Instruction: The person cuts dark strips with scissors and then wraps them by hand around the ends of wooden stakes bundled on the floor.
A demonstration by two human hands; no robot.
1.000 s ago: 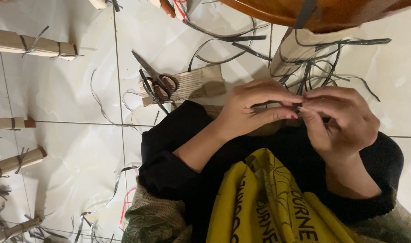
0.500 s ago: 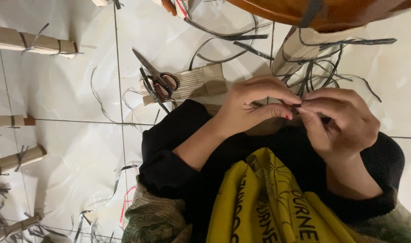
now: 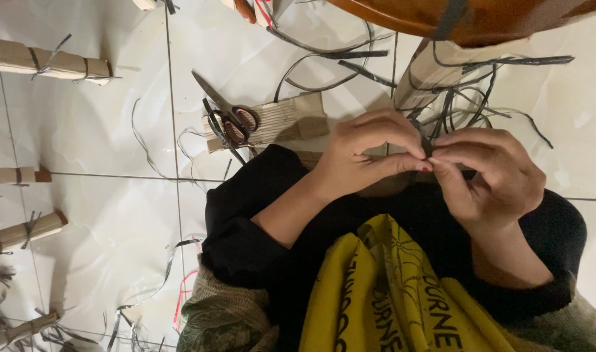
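Observation:
My left hand (image 3: pixel 366 153) and my right hand (image 3: pixel 490 176) meet fingertip to fingertip over my lap, pinching a thin dark strap (image 3: pixel 427 145) between them. Under the hands lies a tan cardboard bundle (image 3: pixel 376 188), mostly hidden by them. Both arms wear black sleeves. A yellow cloth (image 3: pixel 389 293) with dark print hangs below my hands. A pair of scissors (image 3: pixel 227 118) rests on a corrugated cardboard piece (image 3: pixel 291 117) just left of my left hand.
Tied cardboard rolls lie on the white tile floor: one at top left (image 3: pixel 47 62), others at the left edge (image 3: pixel 24 231). Loose dark straps (image 3: pixel 337 65) curl across the tiles. Another cardboard roll (image 3: pixel 428 75) stands behind my hands. A brown wooden rim (image 3: pixel 480 19) crosses the top.
Both hands have stayed together on the strap, with only small finger movements. Nothing else has moved.

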